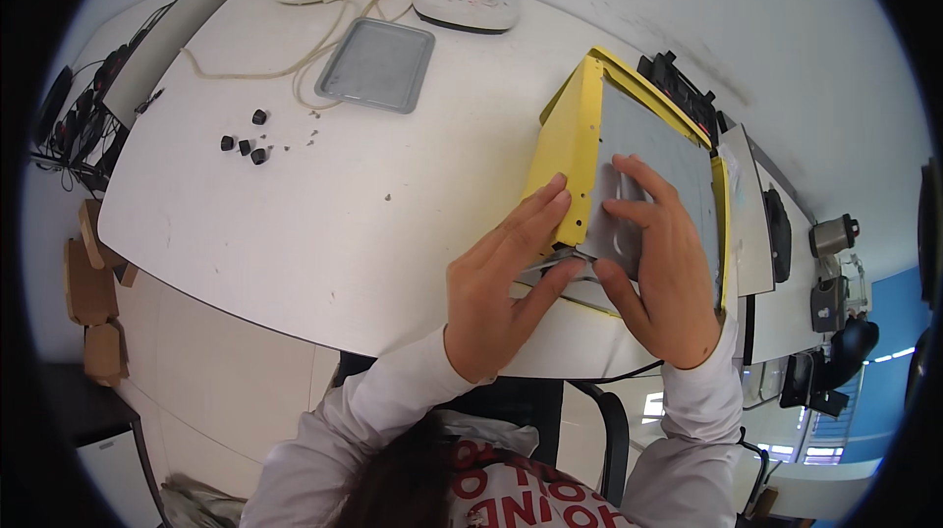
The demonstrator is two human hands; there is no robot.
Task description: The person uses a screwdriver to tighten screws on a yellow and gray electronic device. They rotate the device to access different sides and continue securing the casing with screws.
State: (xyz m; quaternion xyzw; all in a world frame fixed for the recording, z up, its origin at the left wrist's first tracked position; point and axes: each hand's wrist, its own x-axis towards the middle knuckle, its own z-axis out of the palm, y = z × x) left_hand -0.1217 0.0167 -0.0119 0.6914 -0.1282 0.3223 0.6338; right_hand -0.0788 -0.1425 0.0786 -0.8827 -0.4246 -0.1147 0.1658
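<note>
A yellow sheet-metal housing (568,130) with a grey panel (660,135) on its upper face lies at the right of the white table. My left hand (491,292) has its fingers stretched along the yellow side, with the thumb out against thin grey metal edges (575,257) at the near corner. Over the panel, my right hand (673,268) spreads its curved fingers, fingertips on or just above the grey surface. Its thumb points to the same corner. What lies under the thumbs is partly hidden.
Several black knobs (259,117) and small screws (312,132) lie on the left of the white table (324,223). Farther back are a grey tray (378,66), a pale cable (255,74) and a white lamp base (467,0). A black toolbox (680,91) stands behind the housing.
</note>
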